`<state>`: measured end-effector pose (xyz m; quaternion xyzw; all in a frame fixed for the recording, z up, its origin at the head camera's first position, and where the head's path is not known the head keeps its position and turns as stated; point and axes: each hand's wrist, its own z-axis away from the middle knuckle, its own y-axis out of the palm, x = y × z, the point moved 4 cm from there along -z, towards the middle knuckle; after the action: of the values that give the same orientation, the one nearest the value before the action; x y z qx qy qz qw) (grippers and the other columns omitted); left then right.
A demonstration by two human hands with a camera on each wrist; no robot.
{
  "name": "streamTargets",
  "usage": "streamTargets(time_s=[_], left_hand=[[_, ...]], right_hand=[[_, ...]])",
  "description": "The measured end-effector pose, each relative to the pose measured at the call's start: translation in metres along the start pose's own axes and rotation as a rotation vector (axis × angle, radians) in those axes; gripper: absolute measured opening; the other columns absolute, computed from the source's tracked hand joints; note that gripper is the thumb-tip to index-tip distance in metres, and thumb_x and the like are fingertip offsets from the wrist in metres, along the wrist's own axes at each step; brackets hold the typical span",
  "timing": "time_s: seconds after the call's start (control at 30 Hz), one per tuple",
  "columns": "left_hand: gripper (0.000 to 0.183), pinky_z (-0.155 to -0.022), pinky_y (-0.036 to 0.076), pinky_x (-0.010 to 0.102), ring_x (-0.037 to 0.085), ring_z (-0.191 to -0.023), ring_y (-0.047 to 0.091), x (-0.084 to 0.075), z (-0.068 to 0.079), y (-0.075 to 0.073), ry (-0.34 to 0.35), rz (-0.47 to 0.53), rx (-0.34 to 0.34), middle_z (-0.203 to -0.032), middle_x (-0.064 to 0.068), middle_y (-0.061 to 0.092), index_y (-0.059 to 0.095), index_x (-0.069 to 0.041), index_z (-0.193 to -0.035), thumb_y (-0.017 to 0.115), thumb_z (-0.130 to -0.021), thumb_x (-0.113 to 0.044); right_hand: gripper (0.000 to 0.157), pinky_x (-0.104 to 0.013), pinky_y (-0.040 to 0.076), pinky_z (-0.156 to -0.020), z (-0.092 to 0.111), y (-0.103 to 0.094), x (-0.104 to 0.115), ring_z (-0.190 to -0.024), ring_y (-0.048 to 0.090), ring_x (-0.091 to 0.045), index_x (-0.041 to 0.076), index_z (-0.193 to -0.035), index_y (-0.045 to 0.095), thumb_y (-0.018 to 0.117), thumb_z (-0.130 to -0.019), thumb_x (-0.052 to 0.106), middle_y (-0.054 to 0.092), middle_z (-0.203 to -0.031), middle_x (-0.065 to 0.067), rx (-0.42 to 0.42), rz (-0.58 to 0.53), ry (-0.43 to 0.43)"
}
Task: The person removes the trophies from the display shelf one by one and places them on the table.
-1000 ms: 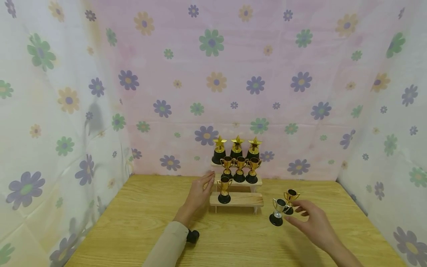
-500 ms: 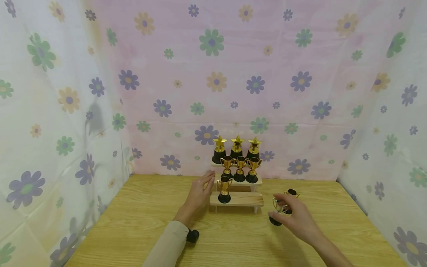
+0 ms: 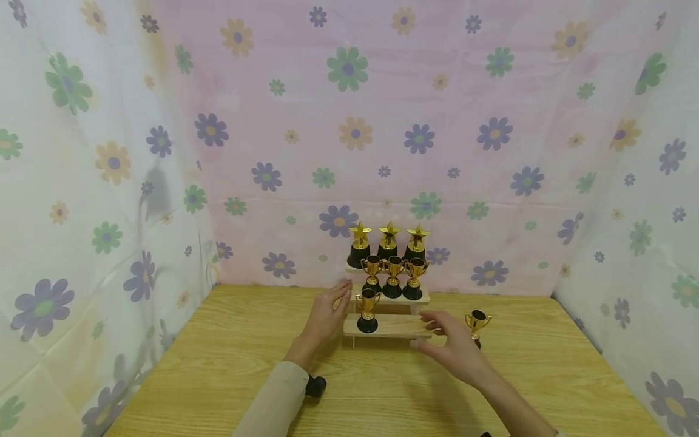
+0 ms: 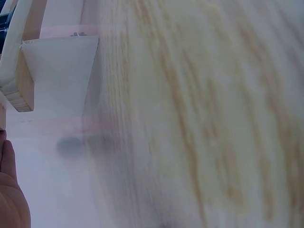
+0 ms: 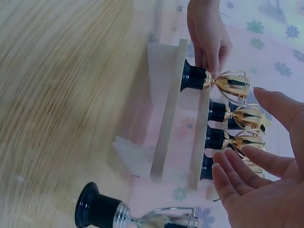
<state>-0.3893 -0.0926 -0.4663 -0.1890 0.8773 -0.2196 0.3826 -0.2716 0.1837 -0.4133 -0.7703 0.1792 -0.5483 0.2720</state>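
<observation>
A stepped wooden stand [image 3: 401, 326] holds small trophies. On its lowest step, at the left end, is a gold cup trophy [image 3: 368, 306]. My left hand [image 3: 327, 311] rests by the stand's left side, fingers straight, near the middle step; in the left wrist view only part of that hand [image 4: 13, 202] shows. My right hand [image 3: 457, 351] is at the lowest step's right end, fingers apart and loosely bent, holding nothing. Below it in the right wrist view stands a silver cup trophy [image 5: 159, 219], hidden behind the hand in the head view.
Three gold cup trophies [image 3: 392, 274] line the middle step, and three star trophies [image 3: 388, 240] the top one. Another gold cup trophy [image 3: 477, 321] stands on the table [image 3: 377, 394], right of my right hand. Flowered cloth [image 3: 382, 121] encloses the back and sides.
My right hand has moved left, from beside the gold and silver cups on the right, past the silver cup, to the lowest step's right end. My left hand has stayed put.
</observation>
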Motion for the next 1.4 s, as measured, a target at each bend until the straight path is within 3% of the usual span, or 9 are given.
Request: streamTargets(time_s=[0.3, 0.87, 1.13, 1.4], left_hand=[[0.036, -0.111, 0.041, 0.055, 0.046, -0.135, 0.051, -0.001, -0.002, -0.001, 0.021, 0.019, -0.008, -0.14, 0.026, 0.058, 0.063, 0.009, -0.133, 0.054, -0.108, -0.015], [0.036, -0.112, 0.042, 0.055, 0.046, -0.134, 0.052, -0.004, -0.002, -0.001, 0.025, 0.015, -0.014, -0.141, 0.022, 0.059, 0.063, 0.01, -0.132, 0.055, -0.107, -0.014], [0.035, -0.112, 0.041, 0.055, 0.046, -0.134, 0.051, -0.005, -0.002, -0.002, 0.027, 0.01, -0.011, -0.141, 0.022, 0.059, 0.063, 0.01, -0.131, 0.056, -0.107, -0.013], [0.036, -0.113, 0.04, 0.055, 0.045, -0.136, 0.05, -0.003, 0.0, -0.001, 0.008, 0.011, -0.001, -0.141, 0.024, 0.058, 0.063, 0.009, -0.133, 0.055, -0.107, -0.015]], right_hand=[[0.064, -0.055, 0.05, -0.102, -0.016, 0.016, 0.001, -0.117, 0.061, -0.033, 0.0, -0.142, 0.056, 0.082, -0.089, 0.026, 0.062, -0.133, -0.019, 0.012, -0.055, -0.012], [0.052, -0.05, 0.055, -0.098, -0.041, 0.046, -0.003, -0.11, 0.066, -0.033, 0.003, -0.132, 0.066, 0.084, -0.087, 0.02, 0.068, -0.123, -0.014, -0.032, -0.047, -0.044], [0.049, -0.055, 0.055, -0.095, -0.048, 0.058, -0.001, -0.107, 0.066, -0.039, -0.005, -0.126, 0.066, 0.084, -0.085, 0.015, 0.068, -0.12, -0.021, -0.043, -0.092, -0.029], [0.044, -0.053, 0.058, -0.089, -0.055, 0.071, -0.003, -0.101, 0.068, -0.037, -0.005, -0.12, 0.068, 0.085, -0.085, 0.015, 0.066, -0.114, -0.023, -0.053, -0.087, -0.032]])
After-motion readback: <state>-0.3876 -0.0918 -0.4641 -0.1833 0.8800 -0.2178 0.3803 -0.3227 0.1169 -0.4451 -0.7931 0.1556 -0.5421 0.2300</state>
